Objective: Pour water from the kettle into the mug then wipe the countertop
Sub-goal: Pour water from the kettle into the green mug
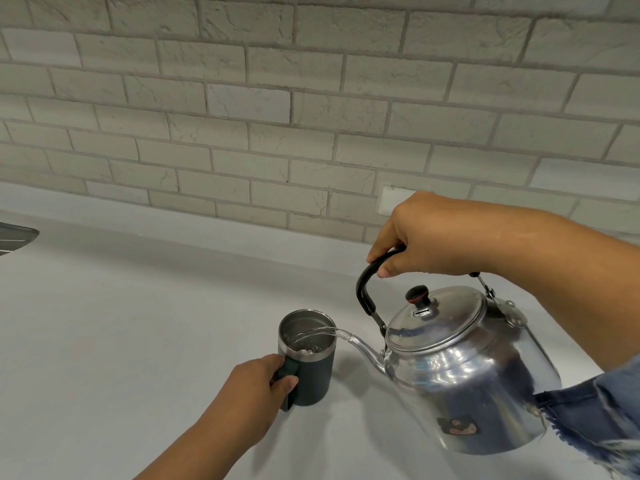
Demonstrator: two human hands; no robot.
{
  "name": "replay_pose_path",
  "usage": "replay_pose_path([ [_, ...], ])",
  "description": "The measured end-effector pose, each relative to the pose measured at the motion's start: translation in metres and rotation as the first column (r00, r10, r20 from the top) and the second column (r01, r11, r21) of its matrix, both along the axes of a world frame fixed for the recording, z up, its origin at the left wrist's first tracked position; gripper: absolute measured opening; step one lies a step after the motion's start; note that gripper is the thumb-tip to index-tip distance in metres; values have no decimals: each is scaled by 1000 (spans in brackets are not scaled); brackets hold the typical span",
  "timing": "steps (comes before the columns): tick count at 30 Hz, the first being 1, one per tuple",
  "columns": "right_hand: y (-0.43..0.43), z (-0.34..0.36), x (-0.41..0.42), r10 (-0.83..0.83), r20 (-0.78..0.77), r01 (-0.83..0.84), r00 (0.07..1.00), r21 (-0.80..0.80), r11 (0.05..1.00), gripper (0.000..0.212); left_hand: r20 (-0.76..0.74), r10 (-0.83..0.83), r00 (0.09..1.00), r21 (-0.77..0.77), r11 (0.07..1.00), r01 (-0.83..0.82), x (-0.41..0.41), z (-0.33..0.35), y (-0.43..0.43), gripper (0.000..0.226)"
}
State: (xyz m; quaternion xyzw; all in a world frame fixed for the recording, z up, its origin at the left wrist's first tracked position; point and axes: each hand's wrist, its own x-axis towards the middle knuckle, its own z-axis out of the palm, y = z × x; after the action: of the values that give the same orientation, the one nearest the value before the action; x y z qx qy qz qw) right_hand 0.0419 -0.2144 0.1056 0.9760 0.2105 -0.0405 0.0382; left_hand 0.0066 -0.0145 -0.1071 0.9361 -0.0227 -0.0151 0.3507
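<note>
A person pours water (320, 331) from a polished metal kettle (464, 372) into a dark mug (311, 372) standing upright on a pale grey counter (138, 323), backed by a wall of whitewashed brick (277, 98). The right hand (429, 233) is wrapped around the kettle's black arched handle (363, 292), holding the vessel off the counter and tipped toward the left, so that a clear stream arcs from the curved spout (363, 351) over the mug's steel rim and splashes at the bottom of its metal interior. The kettle's lid (436, 317), with its black-and-red knob, sits in place. The left hand (252, 396) grips the mug's handle on the side nearest the counter's front edge, thumb pressed across it, with the mug near the middle of the counter, well clear of the back edge where the counter meets the wall. A frayed denim cuff (595, 414) shows at the right of the frame, partly in front of the kettle's body. At the counter's far left edge, a sliver of a metal sink (15, 237) is just visible. A white wall plate (394, 199) is set low in the brick behind the right hand.
</note>
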Motion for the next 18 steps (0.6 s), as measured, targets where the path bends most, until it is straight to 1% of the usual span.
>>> replay_pose_path([
  [3, 1, 1, 0, -8, -9, 8, 1000, 8, 1000, 26, -4, 7, 1000, -10, 1000, -7, 0, -1, 0, 5],
  [12, 3, 5, -1, 10, 9, -9, 1000, -53, 999, 27, -4, 12, 1000, -1, 1000, -12, 0, -2, 0, 5],
  [18, 5, 5, 2, 11, -10, -12, 1000, -48, 999, 26, -20, 29, 999, -20, 999, -29, 1, -3, 0, 3],
])
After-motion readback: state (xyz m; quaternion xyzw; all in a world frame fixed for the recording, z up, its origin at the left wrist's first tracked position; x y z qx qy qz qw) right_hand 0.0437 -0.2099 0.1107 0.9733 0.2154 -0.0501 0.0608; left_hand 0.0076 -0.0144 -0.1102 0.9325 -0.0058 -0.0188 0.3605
